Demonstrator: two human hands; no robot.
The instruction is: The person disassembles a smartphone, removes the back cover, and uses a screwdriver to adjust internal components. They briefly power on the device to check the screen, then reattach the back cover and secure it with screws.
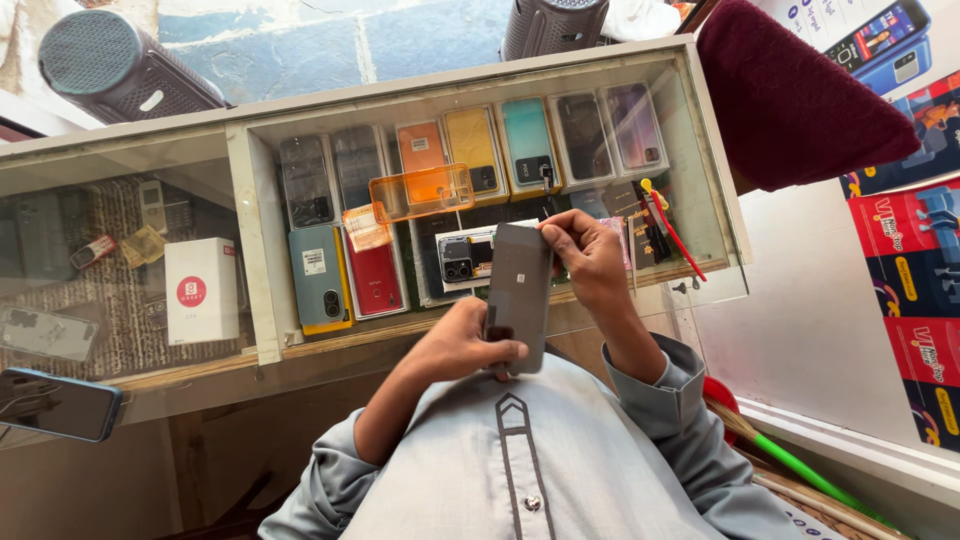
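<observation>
My left hand (455, 345) grips the lower end of a dark grey phone (518, 290), which I hold upright above the glass counter with its back facing me. The fingertips of my right hand (590, 258) pinch the phone's top right corner. Just beyond the phone, a clear orange phone case (420, 192) lies on the glass counter top (640, 305).
Under the glass, several phones stand in rows, with a white box (200, 290) in the left section. A dark phone (55, 403) rests at the counter's left edge. Two dark speakers (120, 65) stand beyond the counter. A maroon cushion (790, 100) is at the right, and a green-handled broom (800, 465) is below it.
</observation>
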